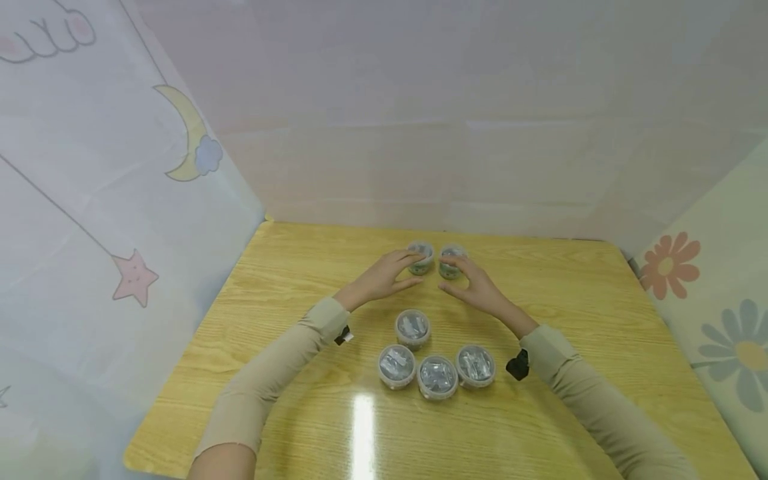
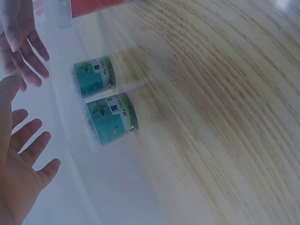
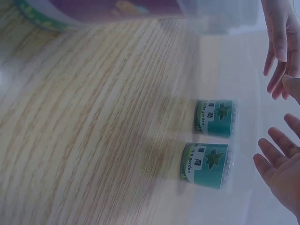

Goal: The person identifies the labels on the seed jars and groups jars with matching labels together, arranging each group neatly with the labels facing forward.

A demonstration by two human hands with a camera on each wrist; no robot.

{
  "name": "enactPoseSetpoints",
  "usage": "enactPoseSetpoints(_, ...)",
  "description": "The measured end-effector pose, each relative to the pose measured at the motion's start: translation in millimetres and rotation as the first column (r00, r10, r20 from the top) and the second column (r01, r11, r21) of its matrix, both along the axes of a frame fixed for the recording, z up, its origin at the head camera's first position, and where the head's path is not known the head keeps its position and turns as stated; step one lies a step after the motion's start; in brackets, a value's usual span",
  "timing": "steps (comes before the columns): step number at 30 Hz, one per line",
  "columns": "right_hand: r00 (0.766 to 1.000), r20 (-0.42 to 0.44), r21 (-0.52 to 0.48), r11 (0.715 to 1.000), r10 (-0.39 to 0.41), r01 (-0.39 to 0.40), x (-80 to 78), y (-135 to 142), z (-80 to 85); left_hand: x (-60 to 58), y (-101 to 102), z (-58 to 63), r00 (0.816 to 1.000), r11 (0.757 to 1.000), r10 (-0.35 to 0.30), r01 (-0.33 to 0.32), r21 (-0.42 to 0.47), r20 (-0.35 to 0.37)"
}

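Note:
Two small lidded tubs stand side by side at the far part of the table, the left tub (image 1: 422,251) and the right tub (image 1: 453,252). Both carry teal labels with a green leaf, as the left wrist view shows on one tub (image 2: 112,117). My left hand (image 1: 387,277) hovers by the left tub, fingers extended and spread. Over the right tub my right hand (image 1: 477,290) is held likewise, thumb apart from the fingers. In the right wrist view the right hand (image 3: 281,171) appears above the tubs, apart from them and holding nothing.
Nearer on the wooden table (image 1: 288,413) stand several more lidded tubs, including a rear one (image 1: 413,327) and a rightmost one (image 1: 476,365). A purple-labelled tub (image 3: 117,9) looms close in the right wrist view. A printed backdrop (image 1: 420,167) rises behind the table.

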State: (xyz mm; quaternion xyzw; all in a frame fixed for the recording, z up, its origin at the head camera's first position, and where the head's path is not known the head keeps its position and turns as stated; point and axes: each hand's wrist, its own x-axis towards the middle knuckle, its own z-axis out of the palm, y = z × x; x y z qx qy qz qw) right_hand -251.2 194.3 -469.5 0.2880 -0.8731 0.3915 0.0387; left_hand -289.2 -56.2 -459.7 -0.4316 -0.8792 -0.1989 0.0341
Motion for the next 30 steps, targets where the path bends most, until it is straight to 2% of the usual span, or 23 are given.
enactPoseSetpoints(10,1.0,0.007,0.003,1.0,0.027,-0.027,-0.2,0.1,-1.2,3.2,-3.4,-0.3,0.999,1.0,0.016,-0.015,-0.023,0.038)
enactPoseSetpoints(16,0.999,0.024,0.016,0.999,0.046,-0.047,4.8,-3.0,2.2,5.3,-7.4,-3.5,1.0,1.0,-0.01,0.01,-0.003,0.02)
enactPoseSetpoints(24,0.994,0.077,0.009,0.996,0.083,-0.084,10.2,-4.0,5.3,6.3,-14.3,-6.8,1.0,0.999,-0.024,0.025,-0.022,0.014)
enactPoseSetpoints(30,0.993,0.069,0.041,0.994,0.098,-0.101,10.5,-4.5,2.8,8.9,-18.5,-6.4,0.999,0.999,-0.035,0.035,-0.005,0.023)
